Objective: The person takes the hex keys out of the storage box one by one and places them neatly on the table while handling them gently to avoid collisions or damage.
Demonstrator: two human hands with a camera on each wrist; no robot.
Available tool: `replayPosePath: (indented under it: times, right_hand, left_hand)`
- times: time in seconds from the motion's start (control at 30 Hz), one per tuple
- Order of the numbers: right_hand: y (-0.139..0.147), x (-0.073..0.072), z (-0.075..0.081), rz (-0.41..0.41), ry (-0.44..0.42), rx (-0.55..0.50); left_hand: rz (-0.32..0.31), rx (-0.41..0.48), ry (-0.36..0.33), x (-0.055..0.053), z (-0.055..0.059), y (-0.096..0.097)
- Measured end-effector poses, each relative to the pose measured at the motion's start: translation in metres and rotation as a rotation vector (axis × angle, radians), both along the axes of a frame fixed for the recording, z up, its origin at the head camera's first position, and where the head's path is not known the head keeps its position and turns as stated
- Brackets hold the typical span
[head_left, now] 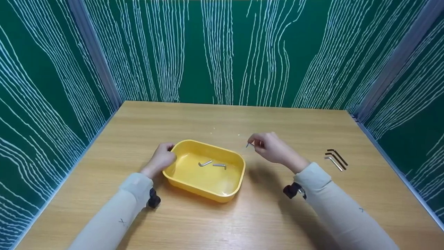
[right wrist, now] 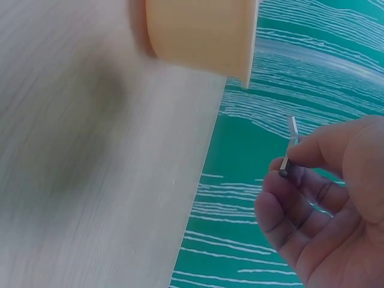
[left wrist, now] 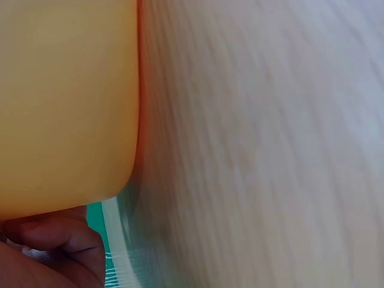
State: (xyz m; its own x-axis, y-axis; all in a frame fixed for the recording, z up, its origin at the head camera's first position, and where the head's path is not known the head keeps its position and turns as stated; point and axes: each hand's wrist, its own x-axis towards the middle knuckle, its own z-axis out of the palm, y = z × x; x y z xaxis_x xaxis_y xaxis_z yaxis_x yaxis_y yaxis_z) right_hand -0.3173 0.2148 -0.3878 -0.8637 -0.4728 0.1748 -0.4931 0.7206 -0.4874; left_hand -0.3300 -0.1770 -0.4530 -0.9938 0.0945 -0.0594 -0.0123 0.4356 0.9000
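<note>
Left hand [head_left: 163, 158]: grips left end of glossy yellow rectangular tray [head_left: 197, 180];
Right hand [head_left: 274, 148]: pinches small silver L-shaped metal key [right wrist: 293, 127] above brown wooden table [head_left: 249, 222], beside tray;
Inside tray: two similar keys [head_left: 218, 165]

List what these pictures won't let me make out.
Head view: any markings on the two keys in the yellow tray; too small.
Head view: part of the held key; covered by the right grip.
Right wrist view: the tray's inside; hidden by its wall.
Left wrist view: part of the left grip; cut off by the edge.
</note>
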Motion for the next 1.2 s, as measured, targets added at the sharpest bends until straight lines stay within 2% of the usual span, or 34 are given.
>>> replayPosePath:
  times: [0.13,0.4,1.2]
  right_hand:
    - [0.007,-0.001,-0.001,-0.014,0.003,-0.008]
    - [0.017,-0.001,-0.003,-0.032,0.043,-0.019]
    - [0.055,0.002,-0.004,-0.113,0.013,-0.011]
  left_hand:
    - [-0.009,-0.028,0.034,0.0,0.0,0.0]
    - [-0.008,-0.055,0.058,0.002,0.002,0.001]
    - [-0.012,-0.052,0.009,0.001,0.002,0.0]
